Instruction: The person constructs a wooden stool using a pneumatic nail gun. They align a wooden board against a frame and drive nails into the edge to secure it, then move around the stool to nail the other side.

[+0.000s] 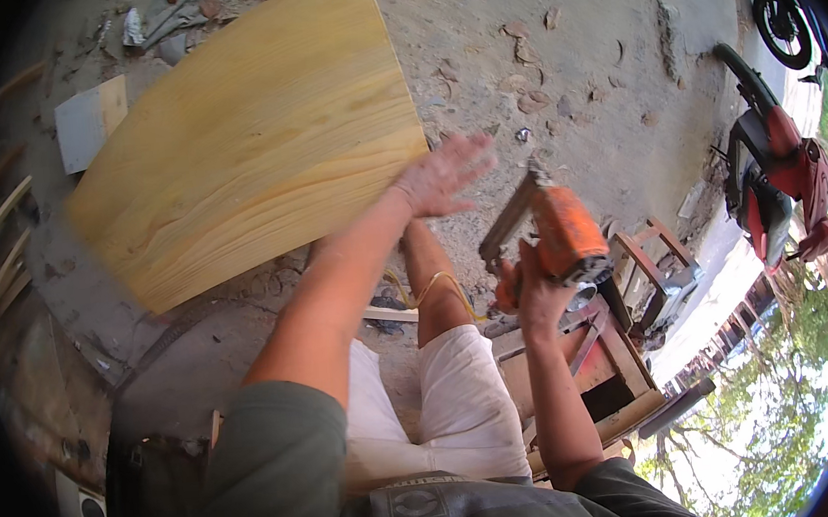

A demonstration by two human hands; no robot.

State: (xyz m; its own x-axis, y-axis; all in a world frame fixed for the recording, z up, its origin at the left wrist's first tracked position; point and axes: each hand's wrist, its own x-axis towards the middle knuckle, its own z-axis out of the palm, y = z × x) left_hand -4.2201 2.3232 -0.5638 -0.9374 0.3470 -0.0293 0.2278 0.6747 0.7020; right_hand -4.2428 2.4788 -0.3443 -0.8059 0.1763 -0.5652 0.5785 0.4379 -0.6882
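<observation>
A pale yellow wooden panel (pixel 259 144) slants across the left and middle, its wood grain plain to see. At its near right corner is my left hand (pixel 444 175), fingers spread and slightly blurred; whether the palm touches the panel I cannot tell. My right hand (pixel 540 297) is wrapped round the handle of an orange nail gun (pixel 567 227), held up to the right of the panel. The gun's dark nose and magazine point toward the far side. A thin yellow hose (pixel 455 282) loops across my leg, below the panel.
A wooden box-like frame (pixel 628 378) stands by my right side, with a small wooden stool-like piece (pixel 662 258) beyond it. Dry leaves (pixel 533 101) litter the dusty ground. A red motorcycle (pixel 786 171) is parked at the far right. A white board piece (pixel 83 129) lies behind the panel.
</observation>
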